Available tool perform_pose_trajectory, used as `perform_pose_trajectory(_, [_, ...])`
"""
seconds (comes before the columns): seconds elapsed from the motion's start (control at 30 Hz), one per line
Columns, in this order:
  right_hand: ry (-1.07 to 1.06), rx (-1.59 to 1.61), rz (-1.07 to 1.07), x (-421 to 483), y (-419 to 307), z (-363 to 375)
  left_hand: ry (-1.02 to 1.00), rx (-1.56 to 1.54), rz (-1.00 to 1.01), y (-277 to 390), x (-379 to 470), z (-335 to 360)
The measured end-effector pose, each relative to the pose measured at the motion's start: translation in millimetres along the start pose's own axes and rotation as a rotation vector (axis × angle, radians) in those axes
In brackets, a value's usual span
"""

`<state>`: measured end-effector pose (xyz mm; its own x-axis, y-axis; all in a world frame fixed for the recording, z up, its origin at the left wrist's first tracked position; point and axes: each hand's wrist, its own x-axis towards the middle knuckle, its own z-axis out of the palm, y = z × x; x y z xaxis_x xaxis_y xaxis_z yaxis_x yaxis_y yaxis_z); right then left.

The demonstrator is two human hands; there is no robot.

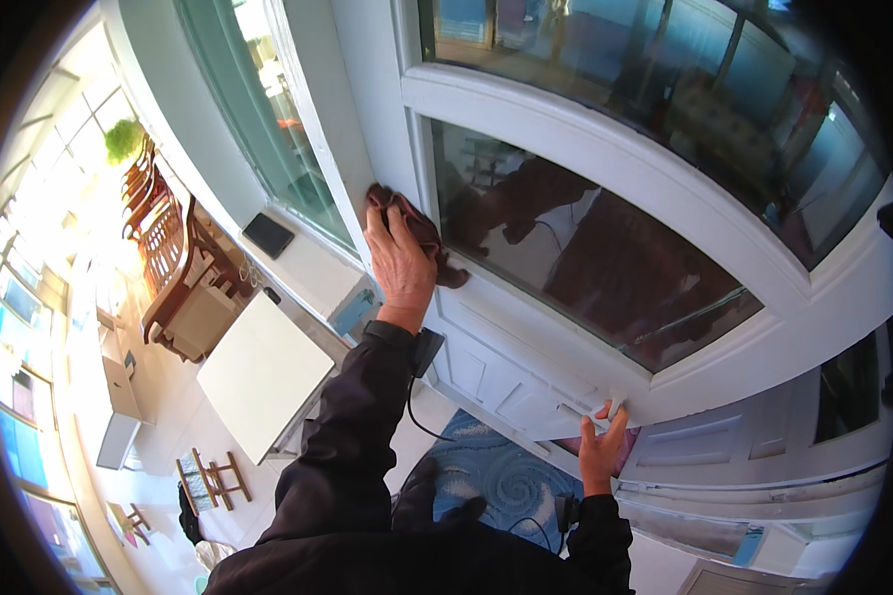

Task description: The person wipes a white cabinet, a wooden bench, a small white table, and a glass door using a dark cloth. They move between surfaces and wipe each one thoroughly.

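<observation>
My left hand (402,260) presses a bunched dark reddish-brown cloth (415,216) against the left stile of a white panelled door (506,123). The cloth's lower end trails beside the corner of the lower glass pane (565,245). Down at the door's right edge, my right hand (601,450) has its fingers around a pale door handle (616,405); the palm side is hidden. Reflections cover both panes, and a pale streak crosses the lower one.
A blue patterned mat (506,468) lies under my feet. To the left stand a white table (268,375), a wooden bench (167,245) and a small folding stool (214,477). A flat black object (268,236) rests on the window ledge (316,275). Cables hang from both wrists.
</observation>
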<state>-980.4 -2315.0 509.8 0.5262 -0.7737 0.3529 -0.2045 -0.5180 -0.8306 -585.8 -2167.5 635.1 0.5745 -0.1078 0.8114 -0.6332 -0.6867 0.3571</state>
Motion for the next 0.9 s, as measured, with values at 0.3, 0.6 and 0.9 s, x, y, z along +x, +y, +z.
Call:
perform_pose_trajectory(0.3, [-0.027, 0.006, -0.007, -1, 3, -3, -0.323, -0.189, -0.443, -27, -109, 27])
perform_pose_trajectory(0.6, [0.004, 0.006, 0.036, -1, 6, 1, 0.21, -0.547, -0.286, -62, -17, -63])
perform_pose_trajectory(0.9, [0.092, -0.045, 0.045, 0, -1, 8, 0.242, -0.457, -0.131, -58, 31, -27])
